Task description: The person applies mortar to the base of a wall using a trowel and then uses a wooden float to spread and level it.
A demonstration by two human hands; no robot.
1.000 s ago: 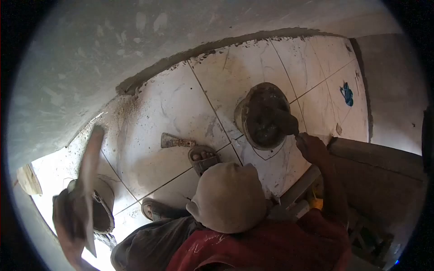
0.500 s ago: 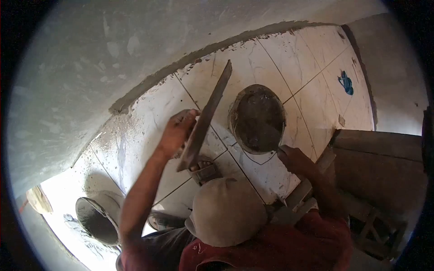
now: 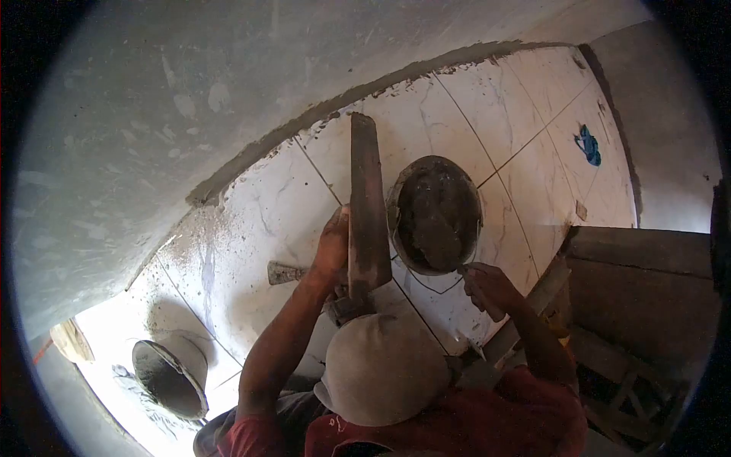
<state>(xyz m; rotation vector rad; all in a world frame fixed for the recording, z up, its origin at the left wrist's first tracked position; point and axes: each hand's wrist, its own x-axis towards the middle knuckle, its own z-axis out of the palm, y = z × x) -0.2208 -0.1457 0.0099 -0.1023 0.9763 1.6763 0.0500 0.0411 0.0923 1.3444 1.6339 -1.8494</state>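
My left hand is closed around the back of a long, narrow wooden board, held nearly upright in the picture with its flat face turned toward the bucket. Just to the right stands a bucket of wet grey mortar. My right hand grips the handle of a trowel at the bucket's near rim. The trowel's blade lies in the mortar, coated and partly hidden. Below my left forearm, a brush-like tool rests on the tiles beside a dark block.
A second bucket leans at the lower left. Fresh mortar runs along the foot of the grey wall. A blue scrap lies on the white tiled floor. Wooden boards and frames stand at right.
The board has turned from a slant to nearly upright, its broad face now showing. My right hand has shifted slightly down at the rim, and the trowel blade shows in the mortar.
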